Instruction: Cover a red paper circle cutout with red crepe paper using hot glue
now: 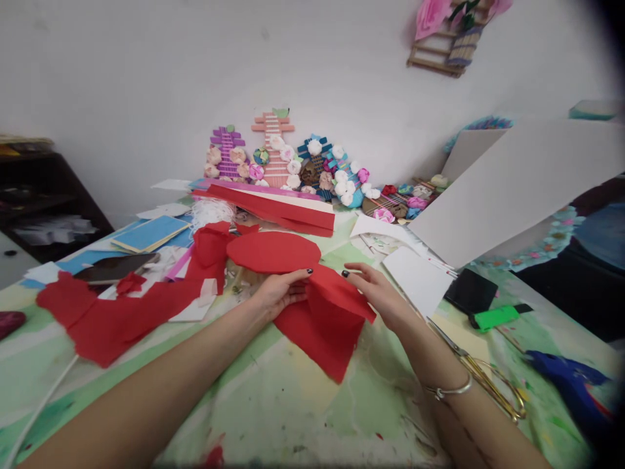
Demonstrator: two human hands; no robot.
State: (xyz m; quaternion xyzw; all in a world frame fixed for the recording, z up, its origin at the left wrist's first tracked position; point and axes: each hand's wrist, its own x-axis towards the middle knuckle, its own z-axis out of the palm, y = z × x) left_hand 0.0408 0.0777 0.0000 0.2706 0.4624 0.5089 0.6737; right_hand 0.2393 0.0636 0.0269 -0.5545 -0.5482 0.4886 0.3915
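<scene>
My left hand [283, 293] pinches the upper left edge of a folded sheet of red paper [336, 312], thumb on top and fingers curled beneath. The sheet hangs just over the table with a flap bent across its upper side and one corner pointing towards me. Against its right edge is my right hand [378, 293], thumb and forefinger apart and stretched forward; its other fingers are partly hidden. Beyond both hands lies a red paper oval [274, 251]. To the left are several torn or cut red paper scraps [117, 322].
Gold-handled scissors [481, 371], a blue glue gun [561, 371], a green cutter [497, 317] and a black box [471, 290] lie right. White boards [517, 176] lean there. Blue sheets [149, 233] sit left; flower-decorated stick crafts [276, 150] stand at the wall.
</scene>
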